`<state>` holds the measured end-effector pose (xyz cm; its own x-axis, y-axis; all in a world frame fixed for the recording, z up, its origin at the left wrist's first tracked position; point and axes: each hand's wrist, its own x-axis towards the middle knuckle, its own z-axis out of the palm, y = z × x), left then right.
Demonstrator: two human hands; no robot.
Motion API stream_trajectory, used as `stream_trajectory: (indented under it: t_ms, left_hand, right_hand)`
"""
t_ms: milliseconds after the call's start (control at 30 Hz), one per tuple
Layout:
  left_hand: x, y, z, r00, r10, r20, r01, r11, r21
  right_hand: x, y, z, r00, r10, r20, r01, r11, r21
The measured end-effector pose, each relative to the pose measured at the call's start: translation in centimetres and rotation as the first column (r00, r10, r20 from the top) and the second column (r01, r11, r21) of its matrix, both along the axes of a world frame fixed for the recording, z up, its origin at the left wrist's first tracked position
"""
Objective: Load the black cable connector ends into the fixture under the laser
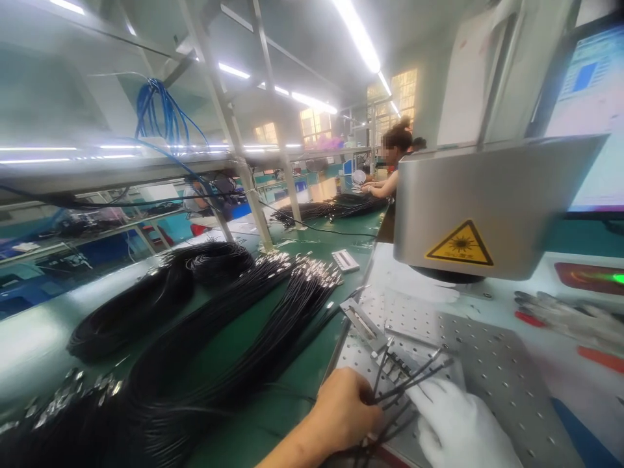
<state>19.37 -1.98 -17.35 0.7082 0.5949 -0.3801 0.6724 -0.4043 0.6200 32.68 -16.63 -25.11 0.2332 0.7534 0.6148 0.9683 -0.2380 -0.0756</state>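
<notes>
Laser machine head with yellow warning label, monitor behind

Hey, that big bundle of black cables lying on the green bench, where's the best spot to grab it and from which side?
Probably at the black middle of the cable bundle, coming from above and closing the fingers across the strands. There the cables run parallel and tightly packed. The far end fans out into loose metal tips, and the near end disappears under other cables, so both look harder to grip cleanly.

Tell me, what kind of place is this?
Probably a cable factory. Big bundles of black cables lie on a long green bench, and a laser machine with a warning sticker hangs above.
</notes>
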Motion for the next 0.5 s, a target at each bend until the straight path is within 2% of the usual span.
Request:
stream_trajectory:
  t_ms: [133,300,400,500]
  left_hand:
    - [1.0,0.0,-0.6,0.999,-0.025,-0.024,0.027,0.996,0.081]
    - [1.8,-0.1,-0.3,0.996,-0.086,-0.034,0.091,0.982,0.166]
    - [1.5,0.2,-0.1,0.992,-0.057,0.109,0.05,0.996,0.07]
    - [1.3,0.7,-0.5,0.94,0.093,0.329,-0.071,0.994,-0.078]
  right_hand:
    - [-0.3,0.1,-0.5,0.993,-0.004,0.116,0.003,1.0,0.013]
    - [-0.6,0.2,-1.3,0.973,-0.101,0.209,0.104,0.995,-0.005]
    - [-0.4,0.4,-0.7,0.968,-0.039,0.247,0.034,0.999,0.027]
    - [-0.1,0.6,0.0,0.973,0.011,0.232,-0.024,0.998,0.05]
